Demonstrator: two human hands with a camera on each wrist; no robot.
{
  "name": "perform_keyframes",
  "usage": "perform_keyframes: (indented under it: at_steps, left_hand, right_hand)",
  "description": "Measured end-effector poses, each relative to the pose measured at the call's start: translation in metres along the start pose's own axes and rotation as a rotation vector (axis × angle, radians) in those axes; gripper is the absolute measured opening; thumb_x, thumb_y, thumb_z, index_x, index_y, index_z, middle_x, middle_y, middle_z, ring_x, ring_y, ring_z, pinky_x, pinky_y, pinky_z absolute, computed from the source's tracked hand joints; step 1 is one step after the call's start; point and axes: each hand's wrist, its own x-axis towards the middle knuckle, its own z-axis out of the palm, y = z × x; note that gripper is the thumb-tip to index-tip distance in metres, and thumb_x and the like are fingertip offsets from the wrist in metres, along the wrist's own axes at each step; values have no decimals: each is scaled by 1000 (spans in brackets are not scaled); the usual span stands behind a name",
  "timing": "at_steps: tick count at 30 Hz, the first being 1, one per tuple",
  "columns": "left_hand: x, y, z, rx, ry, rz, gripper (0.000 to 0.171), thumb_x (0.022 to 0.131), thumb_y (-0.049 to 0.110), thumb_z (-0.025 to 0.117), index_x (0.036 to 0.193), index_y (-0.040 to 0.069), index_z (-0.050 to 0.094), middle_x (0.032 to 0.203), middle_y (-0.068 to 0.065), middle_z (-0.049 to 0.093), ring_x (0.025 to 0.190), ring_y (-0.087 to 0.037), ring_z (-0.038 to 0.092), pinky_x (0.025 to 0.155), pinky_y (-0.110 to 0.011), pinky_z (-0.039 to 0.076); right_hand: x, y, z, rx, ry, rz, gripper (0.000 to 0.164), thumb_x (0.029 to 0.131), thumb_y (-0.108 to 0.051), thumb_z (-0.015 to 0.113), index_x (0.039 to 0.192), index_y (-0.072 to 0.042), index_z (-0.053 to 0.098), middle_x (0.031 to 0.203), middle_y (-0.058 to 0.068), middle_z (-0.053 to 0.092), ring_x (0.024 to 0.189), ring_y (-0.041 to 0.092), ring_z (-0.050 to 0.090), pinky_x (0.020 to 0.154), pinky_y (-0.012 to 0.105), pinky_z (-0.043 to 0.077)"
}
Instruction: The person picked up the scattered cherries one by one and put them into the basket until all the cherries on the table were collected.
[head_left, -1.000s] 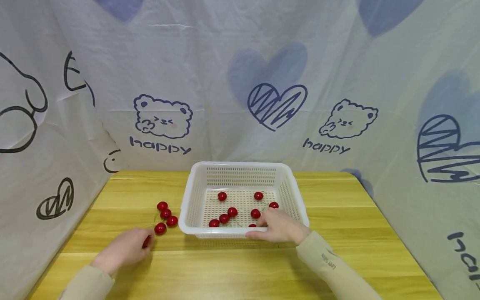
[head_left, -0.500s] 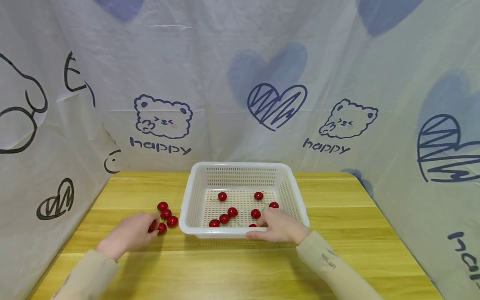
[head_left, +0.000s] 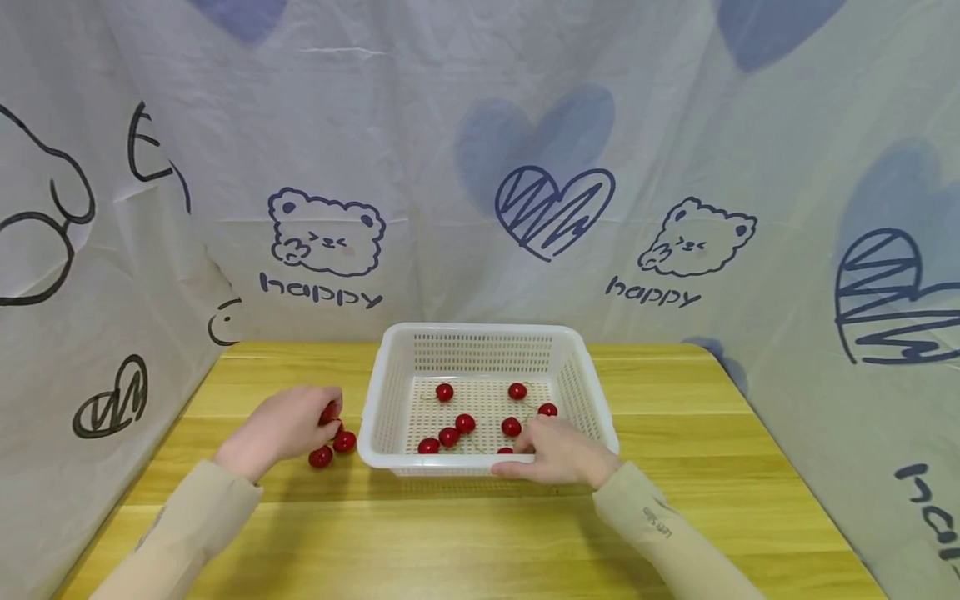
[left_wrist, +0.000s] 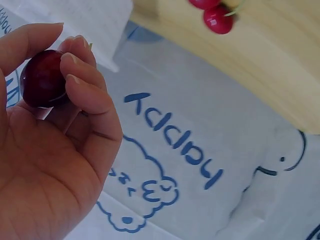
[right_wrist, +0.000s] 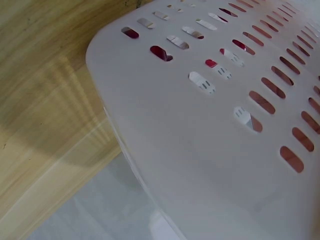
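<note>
My left hand (head_left: 288,421) pinches a dark red cherry (left_wrist: 44,77) between thumb and curled fingers, as the left wrist view shows up close. In the head view this hand is over the small group of cherries left of the basket, covering part of it. Two of that group, a front cherry (head_left: 320,457) and one beside the basket (head_left: 344,442), show on the table. My right hand (head_left: 558,450) grips the near wall of the white plastic basket (head_left: 375,392), thumb outside and fingers inside. In the right wrist view the slotted basket wall hides that hand.
Several red cherries lie spread over the basket floor, among them one at the back left (head_left: 444,392) and one at the back right (head_left: 517,391). The wooden table (head_left: 465,550) ends at a printed white cloth (head_left: 442,267) behind and at both sides.
My left hand has moved away from me and to the right, from the near left of the loose cherries to over them, still holding its cherry. The right hand and basket have stayed put.
</note>
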Motion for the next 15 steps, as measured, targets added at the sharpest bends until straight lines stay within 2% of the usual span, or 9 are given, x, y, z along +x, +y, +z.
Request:
perform_keyframes:
  at_steps: [7,12,15]
  left_hand:
    - [20,15,-9,-18,27,32,13,81,10,63,77,13,52,63,2,49,56,-14,45,54,-30,41]
    - [34,27,-13,-37,9,5,12,84,14,65,81,13,54,66,1,51,55,-14,48,52,-28,42]
    - [40,32,-16,-31,10,21,12,84,13,65,82,13,54,67,0,52,57,-15,49,53,-28,43]
  right_hand:
    - [0,-1,0,3,0,-10,60,80,-76,44,49,-25,42,45,-14,27,42,0,23,42,19,23]
    - [-1,-1,-1,4,4,-9,59,80,-75,45,49,-25,40,45,-14,25,42,-1,21,42,19,21]
    - [-1,-2,-2,5,7,-9,60,80,-75,45,49,-25,40,45,-14,25,42,-1,21,41,19,21]
